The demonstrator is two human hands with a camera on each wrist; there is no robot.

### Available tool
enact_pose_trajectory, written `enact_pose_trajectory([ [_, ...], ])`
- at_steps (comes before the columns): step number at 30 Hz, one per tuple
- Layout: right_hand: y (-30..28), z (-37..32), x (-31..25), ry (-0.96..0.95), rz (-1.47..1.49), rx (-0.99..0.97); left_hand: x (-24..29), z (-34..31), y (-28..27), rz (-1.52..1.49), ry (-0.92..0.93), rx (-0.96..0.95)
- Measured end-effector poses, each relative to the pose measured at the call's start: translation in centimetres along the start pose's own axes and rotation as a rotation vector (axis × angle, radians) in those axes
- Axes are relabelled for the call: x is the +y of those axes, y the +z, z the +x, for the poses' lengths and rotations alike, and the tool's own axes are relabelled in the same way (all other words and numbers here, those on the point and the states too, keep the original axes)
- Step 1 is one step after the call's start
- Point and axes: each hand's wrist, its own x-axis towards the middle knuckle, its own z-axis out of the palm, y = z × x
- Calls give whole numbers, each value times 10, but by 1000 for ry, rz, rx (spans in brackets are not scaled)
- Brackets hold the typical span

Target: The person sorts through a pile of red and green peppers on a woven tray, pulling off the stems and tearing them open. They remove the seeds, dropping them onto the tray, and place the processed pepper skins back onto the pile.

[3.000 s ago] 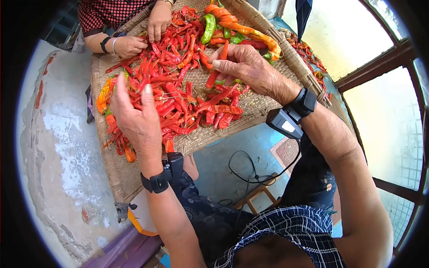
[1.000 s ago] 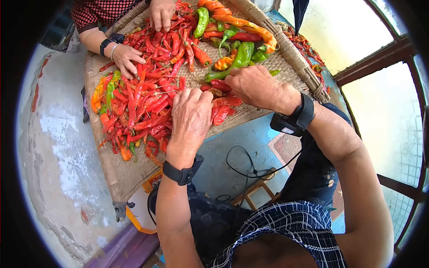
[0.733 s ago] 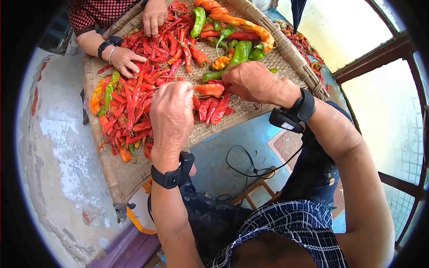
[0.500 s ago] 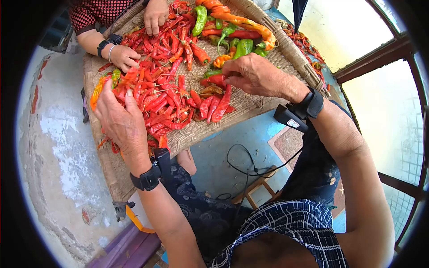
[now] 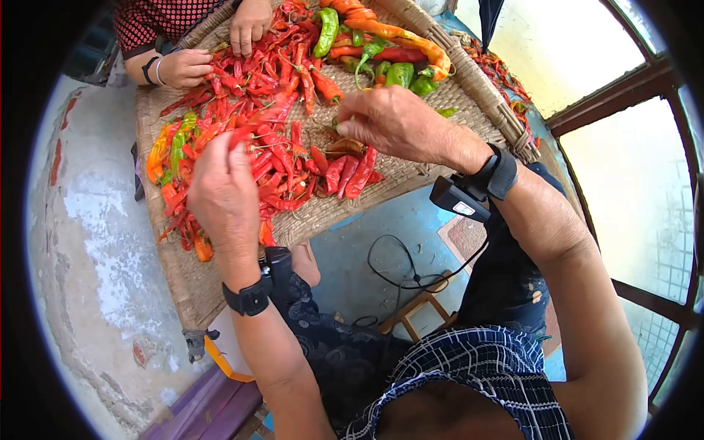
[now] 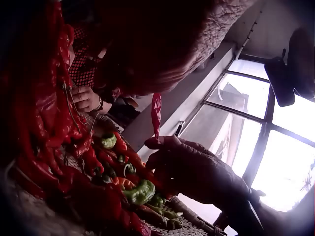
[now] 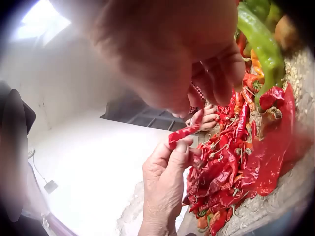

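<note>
My left hand (image 5: 224, 194) is raised over the left part of the red chili pile (image 5: 275, 158). Thumb and forefinger pinch a red chili pepper (image 7: 184, 133); in the right wrist view its free end points up and away. My right hand (image 5: 400, 123) hovers over the woven tray (image 5: 433, 158), thumb and fingertips drawn together with a small greenish bit (image 5: 335, 123) at the tips. Below it lie several loose red chilies (image 5: 361, 174) and a brownish pepper (image 5: 345, 147). In the left wrist view, the chili's lower end overlaps my right fingertips.
Another person's hands (image 5: 186, 68) work at the tray's far left. Green peppers (image 5: 400, 75) and long orange peppers (image 5: 411, 40) lie at the far right inside the rim. More chilies (image 5: 506, 84) lie beyond the rim by the window. A cable (image 5: 418, 279) and wooden stool (image 5: 418, 312) are below.
My left hand carried an orange-red pepper leftward, loosened over the pile, and now pinches a red chili. My right hand has lifted leftward off the loose chilies. The other person's near hand has drawn back.
</note>
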Motion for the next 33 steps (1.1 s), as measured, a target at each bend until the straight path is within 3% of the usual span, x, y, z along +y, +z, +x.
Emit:
enact_pose_trajectory([
  [1,1,0,1,71,-250,-126,-14,2,-4,34,-126,-6],
  [3,11,-7,3,110,-350,-176,-33,4,-13,207,-67,129],
  [5,23,-11,15,-2,-505,-83,-42,3,-17,280,-24,160],
  [8,22,-2,10,77,-551,-182,-36,1,-15,311,62,143],
  [13,13,-1,8,6,-461,-24,17,-9,12,-50,331,-163],
  [21,29,-5,14,-30,-540,-106,32,-25,50,-7,353,-369],
  [26,11,-5,7,-65,-417,29,40,-22,48,-40,352,-349],
  [28,5,-6,7,-181,-213,95,41,-19,46,-57,340,-332],
  [31,0,-5,10,-97,-6,204,38,-14,43,-93,345,-218],
  [33,-4,-4,17,-87,-43,176,39,-9,37,-179,250,-96],
])
